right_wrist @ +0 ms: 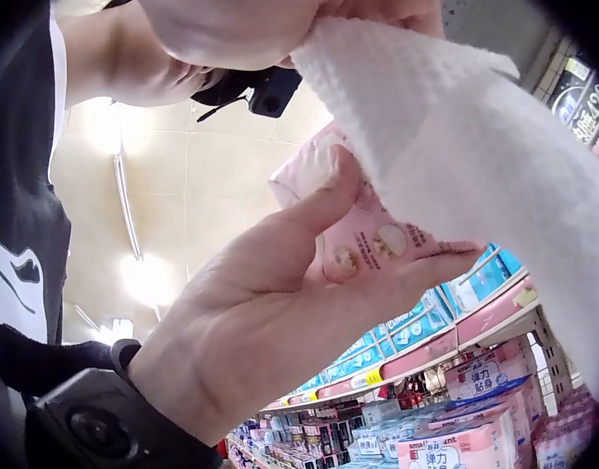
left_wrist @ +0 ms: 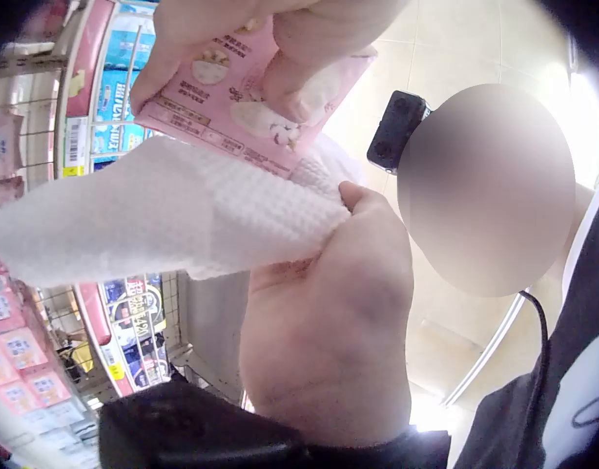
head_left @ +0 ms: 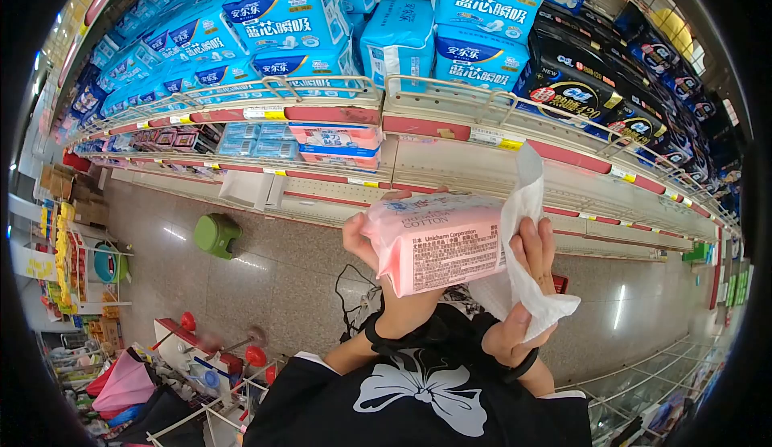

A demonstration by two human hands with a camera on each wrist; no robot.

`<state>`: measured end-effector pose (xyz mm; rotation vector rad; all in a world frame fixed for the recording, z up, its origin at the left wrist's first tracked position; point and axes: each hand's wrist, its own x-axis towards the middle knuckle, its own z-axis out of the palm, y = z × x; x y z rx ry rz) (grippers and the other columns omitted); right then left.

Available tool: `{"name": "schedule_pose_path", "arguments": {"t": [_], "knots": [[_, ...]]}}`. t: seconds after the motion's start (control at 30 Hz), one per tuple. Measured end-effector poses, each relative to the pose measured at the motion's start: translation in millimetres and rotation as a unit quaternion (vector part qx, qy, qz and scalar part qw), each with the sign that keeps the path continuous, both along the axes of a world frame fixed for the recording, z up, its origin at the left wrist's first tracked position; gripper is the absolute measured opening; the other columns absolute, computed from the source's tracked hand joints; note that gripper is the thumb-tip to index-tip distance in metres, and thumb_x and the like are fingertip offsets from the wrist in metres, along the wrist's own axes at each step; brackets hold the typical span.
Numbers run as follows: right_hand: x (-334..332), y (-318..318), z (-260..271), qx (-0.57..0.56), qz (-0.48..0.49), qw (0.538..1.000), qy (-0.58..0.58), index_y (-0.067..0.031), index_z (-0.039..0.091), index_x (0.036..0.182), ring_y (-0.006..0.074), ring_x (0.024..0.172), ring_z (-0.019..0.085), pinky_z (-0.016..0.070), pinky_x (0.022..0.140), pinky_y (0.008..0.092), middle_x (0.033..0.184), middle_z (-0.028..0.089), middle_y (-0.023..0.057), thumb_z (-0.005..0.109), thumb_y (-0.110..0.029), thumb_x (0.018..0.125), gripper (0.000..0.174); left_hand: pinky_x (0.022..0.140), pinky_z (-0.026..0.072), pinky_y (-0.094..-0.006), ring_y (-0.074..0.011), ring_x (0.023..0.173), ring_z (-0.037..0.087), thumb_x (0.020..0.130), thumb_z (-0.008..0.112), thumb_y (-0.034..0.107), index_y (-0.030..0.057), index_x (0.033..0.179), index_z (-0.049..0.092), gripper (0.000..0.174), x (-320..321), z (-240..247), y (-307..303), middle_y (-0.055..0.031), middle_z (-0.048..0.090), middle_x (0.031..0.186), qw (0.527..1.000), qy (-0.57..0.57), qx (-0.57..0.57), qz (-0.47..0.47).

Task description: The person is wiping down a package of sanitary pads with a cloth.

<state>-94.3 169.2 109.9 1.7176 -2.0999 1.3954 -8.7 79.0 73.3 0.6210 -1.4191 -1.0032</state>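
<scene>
A soft pink sanitary pad pack (head_left: 454, 250) with printed text is held up in front of the person's chest. The left hand (right_wrist: 280, 303) grips it from underneath, with the thumb on one face and fingers along the other. At the pack's right end, the right hand (head_left: 537, 250) pinches a white textured wipe (head_left: 527, 198) between thumb and fingers. One end of the wipe sticks up past the fingers, and another hangs down by the thumb. In the left wrist view, the wipe (left_wrist: 172, 210) overlaps the pack's lower edge.
Ahead are shelves with blue pad packs (head_left: 281, 21) and black packs (head_left: 575, 85). Pink packs (head_left: 338, 137) lie on a lower shelf (head_left: 450, 166). A green stool (head_left: 217, 235) stands on the floor to the left. Wire racking (head_left: 667, 375) is at the lower right.
</scene>
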Motion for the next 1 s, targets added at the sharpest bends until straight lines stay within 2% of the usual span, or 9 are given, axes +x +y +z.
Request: {"name": "schedule_pose_path", "arguments": {"t": [0.27, 0.37, 0.43, 0.57, 0.67, 0.73, 0.87, 0.93, 1.0], "knots": [[7, -7, 6, -0.002, 0.012, 1.0, -0.004, 0.0045, 0.054, 0.113, 0.0383, 0.118, 0.04, 0.0327, 0.097, 0.0432, 0.121, 0.048, 0.021, 0.033, -0.02, 0.082, 0.044, 0.095, 0.0332, -0.0368, -0.0196, 0.11, 0.041, 0.074, 0.066, 0.005, 0.016, 0.13, 0.012, 0.079, -4, -12, 5, -0.0097, 0.036, 0.121, 0.997, 0.058, 0.054, -0.009], [12, -10, 15, 0.042, 0.051, 0.997, 0.046, 0.0055, 0.054, 0.112, 0.0357, 0.113, 0.046, 0.033, 0.096, 0.0439, 0.118, 0.051, 0.0226, 0.036, -0.016, 0.083, 0.041, 0.091, 0.0314, -0.0363, -0.0229, 0.106, 0.037, 0.062, 0.071, -0.003, 0.0112, 0.125, 0.002, 0.095, -5, -22, 5, -0.0151, 0.027, 0.117, 0.992, 0.044, 0.118, 0.016], [19, -14, 19, 0.041, 0.079, 0.993, 0.075, 0.0055, 0.054, 0.112, 0.0338, 0.113, 0.047, 0.0333, 0.097, 0.0421, 0.117, 0.052, 0.0214, 0.037, -0.02, 0.084, 0.041, 0.093, 0.028, -0.0359, -0.0219, 0.107, 0.033, 0.064, 0.071, 0.004, 0.0108, 0.125, 0.005, 0.091, -8, -27, 5, -0.0132, 0.024, 0.116, 0.987, 0.076, 0.143, -0.008], [25, -24, 19, 0.032, 0.116, 0.985, 0.121, 0.0036, 0.054, 0.113, 0.0283, 0.112, 0.049, 0.0331, 0.098, 0.0376, 0.115, 0.054, 0.0175, 0.034, -0.023, 0.086, 0.043, 0.095, 0.0249, -0.034, -0.0197, 0.111, 0.029, 0.067, 0.071, 0.017, 0.01, 0.125, 0.008, 0.086, -3, -31, 3, -0.0131, 0.023, 0.116, 0.983, -0.066, 0.164, 0.043], [16, -26, 18, 0.039, 0.136, 0.985, 0.101, 0.0005, 0.055, 0.114, 0.0262, 0.114, 0.048, 0.0322, 0.099, 0.0366, 0.117, 0.054, 0.014, 0.035, -0.026, 0.085, 0.044, 0.094, 0.0281, -0.0332, -0.0197, 0.108, 0.033, 0.065, 0.072, 0.01, 0.0106, 0.127, 0.003, 0.093, 3, -23, -2, -0.0134, 0.024, 0.117, 0.987, -0.04, 0.156, 0.019], [3, -24, 15, 0.068, 0.137, 0.987, 0.049, -0.0029, 0.054, 0.116, 0.0252, 0.117, 0.045, 0.0295, 0.1, 0.0359, 0.121, 0.052, 0.0116, 0.033, -0.025, 0.085, 0.044, 0.09, 0.0334, -0.0324, -0.02, 0.104, 0.038, 0.061, 0.072, -0.001, 0.0109, 0.128, -0.002, 0.1, 5, -9, -5, -0.0129, 0.028, 0.116, 0.974, 0.046, 0.221, -0.014], [-9, -24, 0, 0.025, 0.085, 0.993, -0.077, 0.0031, 0.049, 0.116, 0.0303, 0.114, 0.046, 0.0303, 0.097, 0.0364, 0.12, 0.051, 0.0156, 0.036, -0.019, 0.083, 0.042, 0.094, 0.0359, -0.0358, -0.0231, 0.109, 0.043, 0.063, 0.072, -0.003, 0.0171, 0.132, -0.011, 0.11, 9, -8, -10, -0.0149, 0.033, 0.123, 0.992, -0.006, 0.12, -0.032], [-9, -20, -12, 0.031, 0.081, 0.99, -0.112, 0.0054, 0.049, 0.114, 0.0313, 0.112, 0.048, 0.0314, 0.096, 0.0366, 0.117, 0.052, 0.018, 0.037, -0.017, 0.084, 0.039, 0.094, 0.0373, -0.0372, -0.0246, 0.113, 0.04, 0.062, 0.072, -0.007, 0.0169, 0.131, -0.013, 0.112, 7, -7, -13, -0.0162, 0.032, 0.124, 0.971, 0.08, 0.18, -0.136], [-2, -14, -24, 0.001, -0.017, 0.953, -0.304, 0.0094, 0.05, 0.108, 0.0278, 0.102, 0.054, 0.0374, 0.088, 0.0348, 0.107, 0.056, 0.0206, 0.039, -0.016, 0.088, 0.034, 0.093, 0.0387, -0.037, -0.0249, 0.112, 0.041, 0.065, 0.07, -0.006, 0.0144, 0.131, -0.013, 0.108, 9, -8, -16, -0.0176, 0.031, 0.125, 0.975, 0.029, 0.154, -0.155]]}}
